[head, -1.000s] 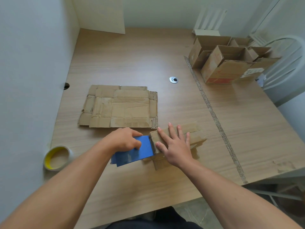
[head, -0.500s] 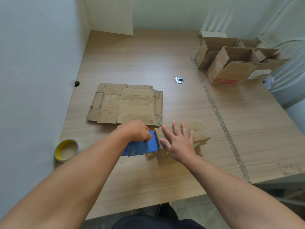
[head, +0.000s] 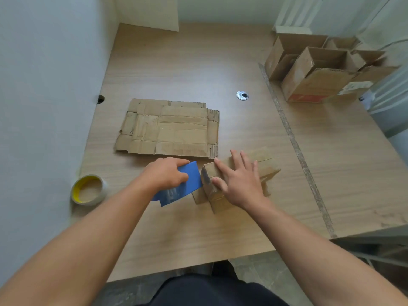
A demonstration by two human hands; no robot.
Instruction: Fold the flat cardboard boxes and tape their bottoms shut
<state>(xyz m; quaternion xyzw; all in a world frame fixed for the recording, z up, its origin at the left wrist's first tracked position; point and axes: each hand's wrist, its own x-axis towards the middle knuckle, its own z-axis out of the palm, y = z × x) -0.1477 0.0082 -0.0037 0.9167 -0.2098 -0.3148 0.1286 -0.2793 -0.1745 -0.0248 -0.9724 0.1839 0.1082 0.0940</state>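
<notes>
The small cardboard box (head: 268,167) sits on the tabletop (head: 187,62), in the lower middle of the frame. The right hand (head: 240,186) lies flat on it, fingers (head: 223,168) straight, likely to keep the flaps down. The left hand (head: 165,175) grips the blue tape dispenser (head: 189,180) at the box's left end, ready to stick tape on. Flat cardboard boxes (head: 170,129) lie just above.

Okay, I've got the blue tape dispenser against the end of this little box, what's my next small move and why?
Probably tilt the blue tape dispenser to cut the tape, with the right hand pressing the flaps flat. The left hand grips it at the small box, against its left end face, where a glossy strip seems stuck.
</notes>
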